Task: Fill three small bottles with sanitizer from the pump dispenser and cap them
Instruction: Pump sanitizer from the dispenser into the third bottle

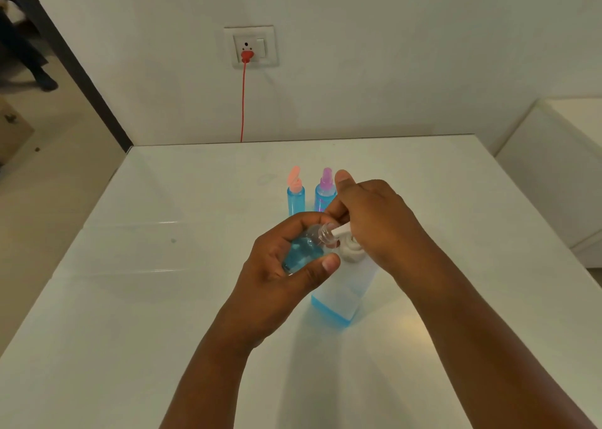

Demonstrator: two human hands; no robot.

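Note:
My left hand [280, 265] grips a small clear bottle [304, 247] of blue liquid, tilted with its open neck against the white nozzle of the pump dispenser [345, 285]. My right hand [374, 220] rests on the pump head, fingers curled over it. The dispenser is a pale square bottle with a little blue liquid at its base. Behind the hands stand two small filled bottles: one with a pink cap [295, 194] and one with a purple spray cap [325, 190].
All of this sits on a white glossy table [146, 265] against a white wall. A red cable [242, 102] runs down from a wall socket behind the table. A white cabinet [553, 168] stands to the right.

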